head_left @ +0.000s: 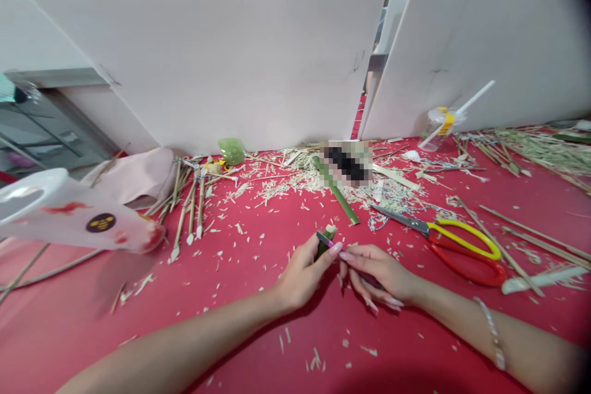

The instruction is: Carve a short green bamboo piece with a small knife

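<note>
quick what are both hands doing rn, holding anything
Left hand: closed, holding a short green bamboo piece.
Right hand: closed on a dark slim tool, partly hidden, possibly a small knife.

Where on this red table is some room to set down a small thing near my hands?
Most room: red tabletop between the bamboo skewers and the left hand, gripping green bamboo, only scattered shavings. Another patch: below the scissors, right of the right hand. Crowded: the shavings heap behind the hands.
</note>
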`<state>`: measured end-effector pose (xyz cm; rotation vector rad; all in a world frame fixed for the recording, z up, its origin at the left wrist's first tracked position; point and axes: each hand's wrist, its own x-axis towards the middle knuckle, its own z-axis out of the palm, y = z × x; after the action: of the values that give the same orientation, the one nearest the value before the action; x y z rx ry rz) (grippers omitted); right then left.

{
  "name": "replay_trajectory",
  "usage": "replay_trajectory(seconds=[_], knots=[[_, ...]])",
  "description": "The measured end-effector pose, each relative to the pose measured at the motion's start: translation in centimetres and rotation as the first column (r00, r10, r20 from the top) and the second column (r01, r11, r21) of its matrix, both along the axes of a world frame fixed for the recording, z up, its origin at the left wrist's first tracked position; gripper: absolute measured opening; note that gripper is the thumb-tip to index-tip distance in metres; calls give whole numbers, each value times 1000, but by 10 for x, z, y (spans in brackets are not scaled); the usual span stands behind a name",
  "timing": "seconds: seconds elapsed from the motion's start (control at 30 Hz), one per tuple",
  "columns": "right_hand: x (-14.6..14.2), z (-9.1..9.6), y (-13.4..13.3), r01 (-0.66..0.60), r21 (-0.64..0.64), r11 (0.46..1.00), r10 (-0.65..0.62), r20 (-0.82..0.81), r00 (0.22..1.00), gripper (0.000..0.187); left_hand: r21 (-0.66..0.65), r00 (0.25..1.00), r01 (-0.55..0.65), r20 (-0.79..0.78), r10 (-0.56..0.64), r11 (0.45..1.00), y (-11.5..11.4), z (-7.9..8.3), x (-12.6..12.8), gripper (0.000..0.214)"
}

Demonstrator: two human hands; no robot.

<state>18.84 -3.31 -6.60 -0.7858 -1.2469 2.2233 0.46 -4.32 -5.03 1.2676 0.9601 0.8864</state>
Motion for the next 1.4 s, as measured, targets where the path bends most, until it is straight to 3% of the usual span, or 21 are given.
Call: replay_trajectory(seconds=[0.2,0.47,0.8,1.0,1.17,1.4], knots=[[1,-1,0,-15,5,1000,14,7,1000,45,64,997,-38,-64,42,997,2,-1,0,37],[3,2,3,-64,-4,998,64,5,998,47,46,995,-28,-89,32,999,2,0,-1,44],[2,2,5,-56,10,998,56,-8,998,46,-15,998,-70,-7,70,997,-1,1,3,39],[3,1,6,-74,14,997,75,-34,997,45,46,997,-63,-37,65,997,1,2,2,36],[4,-5,8,-125,-37,991,122,-83,989,46,37,1000,-23,-9,23,999,2,-1,1,36],[2,-11,6,-105,-74,992,94,-140,986,44,73,997,-25,-68,30,997,5,-5,-1,37]])
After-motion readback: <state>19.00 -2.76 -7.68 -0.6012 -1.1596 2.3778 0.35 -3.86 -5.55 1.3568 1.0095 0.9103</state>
